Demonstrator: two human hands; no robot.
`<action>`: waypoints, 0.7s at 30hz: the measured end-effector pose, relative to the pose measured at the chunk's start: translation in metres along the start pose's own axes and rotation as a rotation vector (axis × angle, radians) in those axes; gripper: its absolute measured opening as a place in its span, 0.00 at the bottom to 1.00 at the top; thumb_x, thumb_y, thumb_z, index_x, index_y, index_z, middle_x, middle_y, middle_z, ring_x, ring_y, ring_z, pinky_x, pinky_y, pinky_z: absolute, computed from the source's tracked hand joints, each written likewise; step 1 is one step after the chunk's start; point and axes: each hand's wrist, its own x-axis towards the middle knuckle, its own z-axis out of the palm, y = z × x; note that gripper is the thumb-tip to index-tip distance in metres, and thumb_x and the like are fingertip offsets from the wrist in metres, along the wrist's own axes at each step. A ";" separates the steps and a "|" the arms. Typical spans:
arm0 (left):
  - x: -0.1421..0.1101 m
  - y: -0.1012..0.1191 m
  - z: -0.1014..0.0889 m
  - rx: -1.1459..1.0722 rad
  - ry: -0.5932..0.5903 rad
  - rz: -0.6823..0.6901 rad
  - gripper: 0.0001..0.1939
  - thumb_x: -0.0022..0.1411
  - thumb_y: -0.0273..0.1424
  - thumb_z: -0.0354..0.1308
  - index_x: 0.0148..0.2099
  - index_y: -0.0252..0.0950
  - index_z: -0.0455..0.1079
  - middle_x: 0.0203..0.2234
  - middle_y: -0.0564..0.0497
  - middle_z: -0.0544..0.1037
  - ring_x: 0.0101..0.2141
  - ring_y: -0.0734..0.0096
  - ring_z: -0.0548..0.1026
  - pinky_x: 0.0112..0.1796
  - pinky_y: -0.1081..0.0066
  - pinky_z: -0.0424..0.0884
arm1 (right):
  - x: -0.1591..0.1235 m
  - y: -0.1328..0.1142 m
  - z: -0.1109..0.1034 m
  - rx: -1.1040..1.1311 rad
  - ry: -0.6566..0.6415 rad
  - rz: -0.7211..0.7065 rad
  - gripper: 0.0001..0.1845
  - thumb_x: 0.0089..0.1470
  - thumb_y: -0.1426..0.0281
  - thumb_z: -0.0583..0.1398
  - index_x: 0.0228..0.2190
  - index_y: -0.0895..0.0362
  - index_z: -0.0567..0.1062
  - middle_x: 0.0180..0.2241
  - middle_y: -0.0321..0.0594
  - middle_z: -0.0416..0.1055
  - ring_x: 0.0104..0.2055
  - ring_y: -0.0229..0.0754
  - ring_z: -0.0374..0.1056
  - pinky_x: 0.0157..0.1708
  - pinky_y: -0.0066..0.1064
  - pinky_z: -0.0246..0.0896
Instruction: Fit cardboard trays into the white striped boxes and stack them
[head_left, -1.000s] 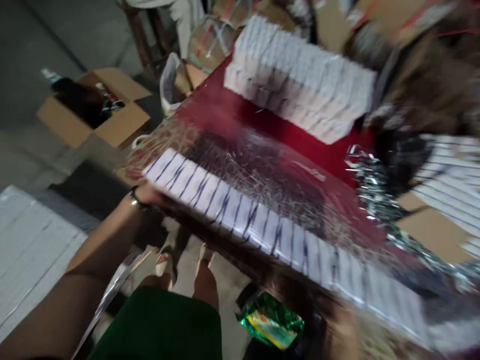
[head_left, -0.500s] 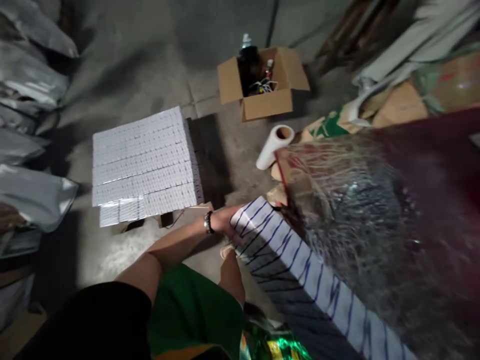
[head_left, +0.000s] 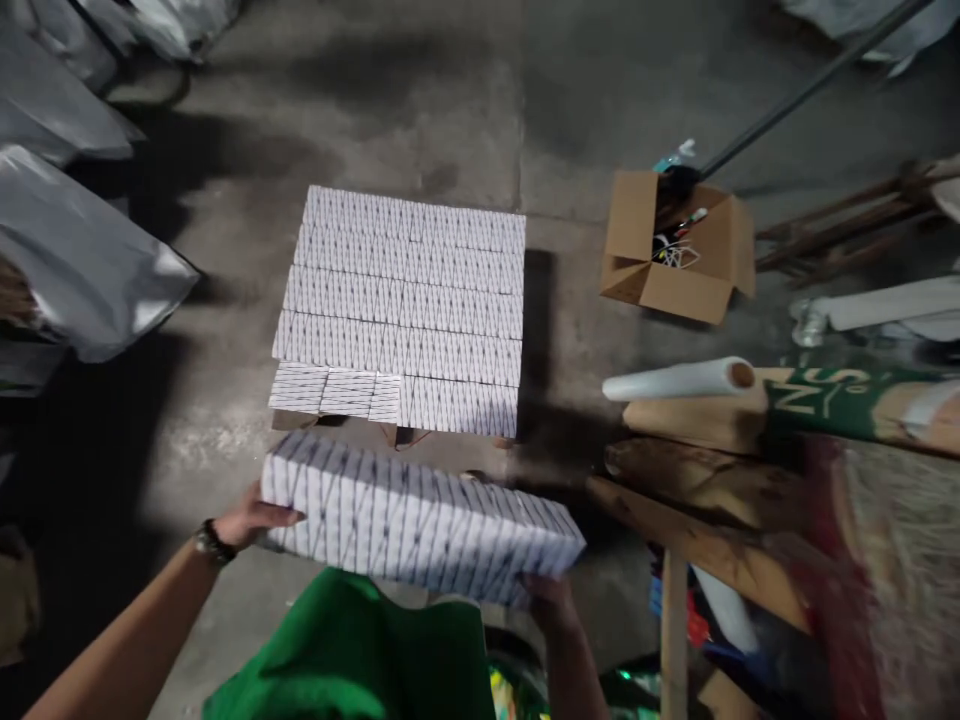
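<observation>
A long white pack of small boxes with dark blue lines (head_left: 416, 520) hangs level in front of my green shirt. My left hand (head_left: 251, 518) grips its left end, a watch on that wrist. My right hand (head_left: 551, 595) holds its right end from underneath, fingers mostly hidden. Just beyond the pack, on the concrete floor, a flat stack of the same white packs (head_left: 401, 310) rests on low supports.
Silver bags (head_left: 90, 270) lie along the left. An open cardboard box (head_left: 679, 250) with bottles and cables stands at the right, near a white roll (head_left: 679, 380), wooden boards (head_left: 712, 540) and green printed cardboard (head_left: 847, 405).
I have turned left away from the red table, carrying the pack with me. The pack has come off the table and now hangs over the floor near the stack.
</observation>
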 end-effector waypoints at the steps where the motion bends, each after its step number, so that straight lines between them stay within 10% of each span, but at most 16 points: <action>1: 0.005 -0.002 -0.031 -0.004 0.044 -0.010 0.30 0.29 0.42 0.79 0.40 0.40 0.82 0.39 0.45 0.88 0.47 0.37 0.82 0.55 0.43 0.76 | 0.010 0.002 0.028 0.000 0.020 0.031 0.26 0.26 0.60 0.78 0.34 0.48 0.82 0.36 0.42 0.84 0.41 0.60 0.80 0.44 0.54 0.77; 9: 0.084 -0.020 -0.182 -0.159 0.152 -0.084 0.32 0.30 0.41 0.80 0.43 0.39 0.82 0.36 0.47 0.88 0.42 0.43 0.84 0.52 0.48 0.78 | 0.143 0.029 0.219 -0.079 -0.092 0.125 0.32 0.29 0.66 0.73 0.43 0.50 0.82 0.37 0.40 0.85 0.46 0.60 0.81 0.53 0.51 0.74; 16: 0.240 -0.062 -0.280 -0.202 0.087 -0.122 0.40 0.29 0.44 0.82 0.47 0.37 0.81 0.36 0.44 0.88 0.44 0.38 0.84 0.55 0.43 0.78 | 0.255 0.109 0.297 -0.099 -0.012 0.144 0.28 0.29 0.65 0.75 0.39 0.54 0.82 0.40 0.45 0.85 0.45 0.56 0.81 0.48 0.45 0.76; 21: 0.384 -0.091 -0.311 -0.223 0.101 -0.184 0.41 0.27 0.42 0.84 0.47 0.34 0.79 0.38 0.40 0.87 0.47 0.38 0.83 0.56 0.41 0.77 | 0.350 0.176 0.341 -0.158 0.136 0.121 0.32 0.37 0.59 0.75 0.45 0.53 0.80 0.45 0.44 0.84 0.46 0.54 0.81 0.46 0.44 0.77</action>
